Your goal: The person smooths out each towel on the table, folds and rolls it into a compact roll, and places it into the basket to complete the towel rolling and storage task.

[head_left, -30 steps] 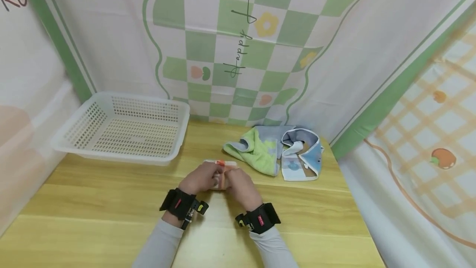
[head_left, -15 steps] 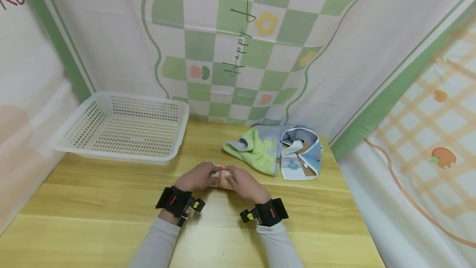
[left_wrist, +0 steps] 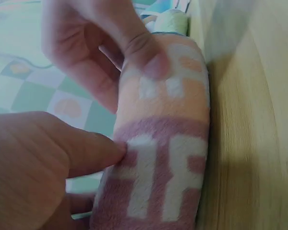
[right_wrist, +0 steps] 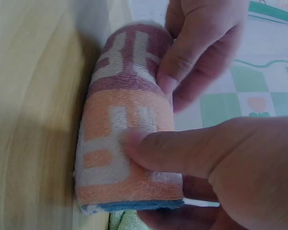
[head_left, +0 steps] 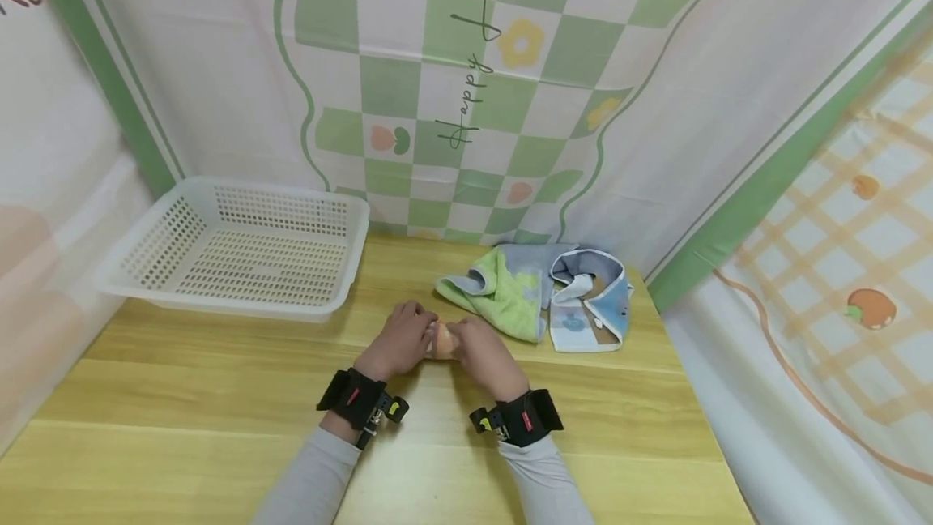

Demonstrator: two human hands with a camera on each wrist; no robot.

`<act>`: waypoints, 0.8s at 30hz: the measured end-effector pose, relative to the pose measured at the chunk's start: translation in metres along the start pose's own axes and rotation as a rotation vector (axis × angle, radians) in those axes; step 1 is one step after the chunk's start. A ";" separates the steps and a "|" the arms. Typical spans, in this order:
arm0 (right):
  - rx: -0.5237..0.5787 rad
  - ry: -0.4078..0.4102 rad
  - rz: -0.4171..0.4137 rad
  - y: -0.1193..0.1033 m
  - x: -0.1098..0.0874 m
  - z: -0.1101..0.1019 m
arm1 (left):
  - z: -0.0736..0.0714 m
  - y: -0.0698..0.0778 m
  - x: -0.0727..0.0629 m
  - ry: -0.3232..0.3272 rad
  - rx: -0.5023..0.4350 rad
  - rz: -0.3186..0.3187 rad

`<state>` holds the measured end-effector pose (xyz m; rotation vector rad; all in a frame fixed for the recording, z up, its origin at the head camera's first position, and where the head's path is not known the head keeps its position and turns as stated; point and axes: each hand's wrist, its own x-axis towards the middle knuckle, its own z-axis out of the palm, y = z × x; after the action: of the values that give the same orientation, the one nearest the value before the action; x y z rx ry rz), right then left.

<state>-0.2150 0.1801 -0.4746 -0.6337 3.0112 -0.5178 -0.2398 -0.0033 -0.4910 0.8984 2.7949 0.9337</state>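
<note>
A rolled towel (head_left: 442, 344), orange and maroon with white block patterns, lies on the wooden table between both hands. My left hand (head_left: 397, 344) holds its left, maroon part, thumb on the near side. At the orange end, my right hand (head_left: 492, 356) grips the roll the same way. In the left wrist view the towel roll (left_wrist: 158, 163) looks tight and cylindrical, touching the tabletop along one side. A blue edge shows at the orange end of the roll (right_wrist: 125, 100) in the right wrist view. Fingers behind the roll are partly hidden.
A white perforated plastic basket (head_left: 357, 253) stands at the back left. Behind my right hand lie a crumpled green and grey towel (head_left: 506, 302) and a blue and white towel (head_left: 615, 314). Patterned curtains (head_left: 394, 87) enclose the wooden table (head_left: 219, 395) at the back and sides.
The towel has gone from a flat folded piece to a compact roll under the fingers. My left hand has shifted slightly forward since half a second ago; the other towels and basket stay put.
</note>
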 end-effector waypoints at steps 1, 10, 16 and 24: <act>0.001 -0.017 0.009 0.000 0.000 0.000 | 0.001 0.001 0.000 0.032 0.009 0.033; 0.202 -0.173 0.033 0.010 -0.008 -0.009 | 0.001 0.001 0.000 -0.106 0.093 0.090; 0.261 -0.130 0.043 0.006 -0.010 -0.015 | 0.003 0.004 -0.002 -0.141 0.026 0.014; 0.114 -0.089 -0.008 -0.005 -0.004 -0.006 | 0.000 0.004 -0.002 -0.171 -0.037 0.007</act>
<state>-0.2104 0.1794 -0.4676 -0.6437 2.8730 -0.6386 -0.2364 -0.0018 -0.4891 0.9363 2.6248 0.8629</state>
